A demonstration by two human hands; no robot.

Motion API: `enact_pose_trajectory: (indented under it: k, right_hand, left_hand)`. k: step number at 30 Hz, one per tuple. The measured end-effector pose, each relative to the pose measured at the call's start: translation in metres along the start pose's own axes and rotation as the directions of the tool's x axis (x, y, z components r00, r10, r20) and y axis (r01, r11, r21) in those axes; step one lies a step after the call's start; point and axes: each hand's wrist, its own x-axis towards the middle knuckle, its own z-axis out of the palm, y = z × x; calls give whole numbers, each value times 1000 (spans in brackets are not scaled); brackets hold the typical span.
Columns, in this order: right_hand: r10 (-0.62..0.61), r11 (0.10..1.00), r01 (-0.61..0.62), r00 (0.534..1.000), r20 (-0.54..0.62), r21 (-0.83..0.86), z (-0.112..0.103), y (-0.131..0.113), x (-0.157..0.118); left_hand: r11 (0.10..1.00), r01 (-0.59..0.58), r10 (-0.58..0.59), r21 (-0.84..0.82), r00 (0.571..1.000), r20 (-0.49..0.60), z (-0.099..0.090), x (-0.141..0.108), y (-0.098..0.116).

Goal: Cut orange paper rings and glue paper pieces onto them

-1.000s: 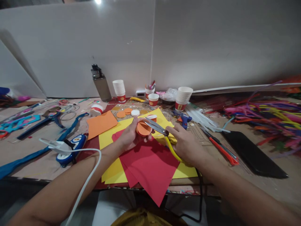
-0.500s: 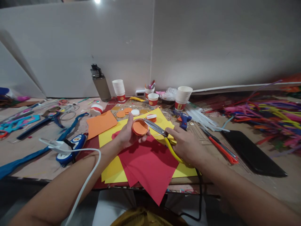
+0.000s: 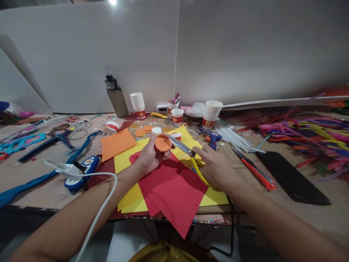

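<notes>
My left hand (image 3: 149, 155) holds a small round piece with an orange face (image 3: 163, 143) above the paper sheets. My right hand (image 3: 214, 167) grips scissors with yellow handles (image 3: 201, 174); their metal blades (image 3: 181, 146) point left, with the tips at the right edge of the orange face. Whether the blades are apart is hard to tell. Below lie red sheets (image 3: 174, 189) over yellow sheets (image 3: 131, 198). An orange sheet (image 3: 117, 144) lies to the left. Orange discs (image 3: 140, 132) and a white disc (image 3: 156, 130) sit behind my left hand.
Behind stand a bottle (image 3: 117, 96), two cup stacks (image 3: 137, 105) (image 3: 211, 113) and a single cup (image 3: 177, 115). A blue glue gun (image 3: 214, 139), a red cutter (image 3: 257, 174) and a black phone-like slab (image 3: 293, 178) lie right. A white cable (image 3: 102, 207) crosses my left forearm.
The orange-faced piece has turned and tilted slightly in my left hand, moving a little up. My right hand and the scissors have shifted slightly to the right.
</notes>
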Motion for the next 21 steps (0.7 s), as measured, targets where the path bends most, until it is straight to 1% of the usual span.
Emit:
enact_pose_trajectory:
  k: [4,7,16,21]
  right_hand:
    - [-15,998,15,1000,-14,56,2,1,1]
    - [-23,999,23,1000,-11,36,3,2,0]
    - [-18,1000,18,1000,15,-20,-1,1,-2]
    - [-23,1000,23,1000,16,-3,-1,1,-3]
  left_hand:
    - [998,15,-18,59,999,37,0,-1,-1]
    - [996,29,-33,79,998,47,-1,-2,-2]
    - [989,91,-92,121,996,5,-1,-1,2]
    - [985,124,-126,119,992,7,-6,0,3]
